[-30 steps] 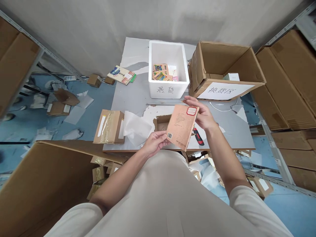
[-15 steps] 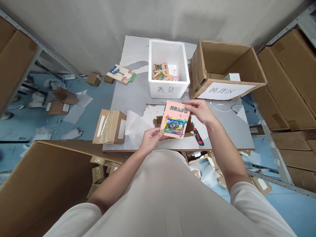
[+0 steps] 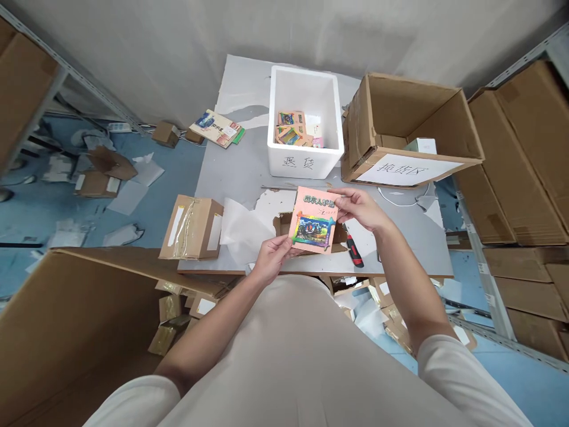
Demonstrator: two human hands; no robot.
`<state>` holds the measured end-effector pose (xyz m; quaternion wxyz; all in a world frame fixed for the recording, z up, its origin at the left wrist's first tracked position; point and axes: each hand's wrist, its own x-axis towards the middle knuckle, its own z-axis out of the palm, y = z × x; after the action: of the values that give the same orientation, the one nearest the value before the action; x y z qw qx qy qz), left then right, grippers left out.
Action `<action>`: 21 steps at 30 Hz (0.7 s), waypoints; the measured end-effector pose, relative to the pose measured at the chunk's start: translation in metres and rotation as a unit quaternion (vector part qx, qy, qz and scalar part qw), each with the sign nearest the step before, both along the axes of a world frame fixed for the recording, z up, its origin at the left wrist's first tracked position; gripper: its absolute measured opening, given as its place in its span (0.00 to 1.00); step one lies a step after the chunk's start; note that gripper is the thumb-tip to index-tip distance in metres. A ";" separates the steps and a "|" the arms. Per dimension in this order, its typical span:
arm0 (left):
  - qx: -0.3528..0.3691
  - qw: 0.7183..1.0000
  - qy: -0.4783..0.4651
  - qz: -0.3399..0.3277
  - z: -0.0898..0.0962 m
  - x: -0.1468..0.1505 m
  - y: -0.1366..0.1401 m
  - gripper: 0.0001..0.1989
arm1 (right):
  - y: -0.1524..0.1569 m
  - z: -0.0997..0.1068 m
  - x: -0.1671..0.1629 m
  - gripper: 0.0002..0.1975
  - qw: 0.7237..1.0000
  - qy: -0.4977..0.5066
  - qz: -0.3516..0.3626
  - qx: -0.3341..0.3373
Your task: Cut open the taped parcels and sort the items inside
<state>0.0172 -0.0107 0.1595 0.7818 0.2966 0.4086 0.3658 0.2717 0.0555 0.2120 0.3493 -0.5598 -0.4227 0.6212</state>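
A pink book (image 3: 313,220) with a colourful picture on its cover is held up between both hands, cover facing me. My left hand (image 3: 272,258) pinches its lower left corner. At the upper right edge, my right hand (image 3: 361,209) grips it with the thumb on the cover. Behind and below the book lies an opened small cardboard box (image 3: 283,223), mostly hidden by it. A red and black utility knife (image 3: 354,251) rests on the table just right of that box.
On the table (image 3: 242,157) stand a white foam box (image 3: 304,161) with several pink books inside, and a large open carton (image 3: 358,133) holding a small white box. A taped parcel (image 3: 192,228), wrapping sheet (image 3: 242,231) and stacked books (image 3: 216,128) are leftward. A big carton (image 3: 66,332) stands lower left.
The book has dropped slightly and moved a little left, both hands still on it. My right fingers have shifted along its edge. The whole view has tilted slightly.
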 end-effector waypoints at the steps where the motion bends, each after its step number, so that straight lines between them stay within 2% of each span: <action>1: 0.006 1.000 0.011 -0.010 -0.001 -0.001 0.000 0.24 | 0.001 -0.002 0.001 0.27 1.000 -0.001 0.009 -0.009; 3: 0.052 0.996 0.074 -0.006 -0.006 -0.010 0.002 0.26 | 0.006 -0.008 0.004 0.27 1.000 0.006 -0.002 -0.007; 4: 0.091 0.986 0.135 0.017 -0.010 -0.018 0.004 0.27 | 0.010 -0.011 0.007 0.27 1.000 0.011 -0.021 0.003; 5: 0.138 0.966 0.215 0.049 -0.016 -0.028 0.008 0.27 | 0.016 -0.014 0.010 0.27 0.999 0.015 -0.045 0.017; 7: 0.222 0.879 0.408 0.108 -0.035 -0.051 0.022 0.28 | 0.033 -0.019 0.016 0.28 0.993 0.013 -0.100 0.053; 8: 0.252 0.826 0.494 0.100 -0.047 -0.063 0.031 0.31 | 0.045 -0.021 0.019 0.28 0.989 0.010 -0.125 0.072; 9: 0.269 0.777 0.566 0.066 -0.061 -0.073 0.041 0.38 | 0.059 -0.024 0.022 0.28 0.985 0.007 -0.146 0.091; 10: 0.271 0.737 0.619 0.002 -0.076 -0.082 0.052 0.45 | 0.075 -0.027 0.024 0.28 0.980 0.002 -0.162 0.111; 12: 0.250 0.676 0.678 -0.148 -0.106 -0.092 0.073 0.54 | 0.111 -0.034 0.023 0.28 0.972 -0.004 -0.181 0.151; 13: 0.241 0.654 0.689 -0.201 -0.121 -0.094 0.082 0.57 | 0.128 -0.038 0.021 0.28 0.968 -0.003 -0.188 0.168; 15: 0.215 0.643 0.689 -0.256 -0.146 -0.092 0.093 0.55 | 0.158 -0.049 0.014 0.28 0.962 0.006 -0.205 0.180; 17: 0.185 0.667 0.678 -0.247 -0.165 -0.088 0.095 0.47 | 0.174 -0.060 0.008 0.27 0.963 0.018 -0.227 0.145; 19: 0.159 0.693 0.670 -0.213 -0.178 -0.085 0.091 0.35 | 0.171 -0.069 0.007 0.29 0.965 0.015 -0.241 0.097; 21: 0.144 0.706 0.666 -0.192 -0.183 -0.086 0.085 0.23 | 0.148 -0.074 0.015 0.30 0.968 -0.004 -0.234 0.089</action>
<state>-0.0690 0.0741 -0.0231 0.3075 0.6440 0.6998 -0.0303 0.2870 0.2033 0.1377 0.5320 -0.6123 -0.3349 0.4795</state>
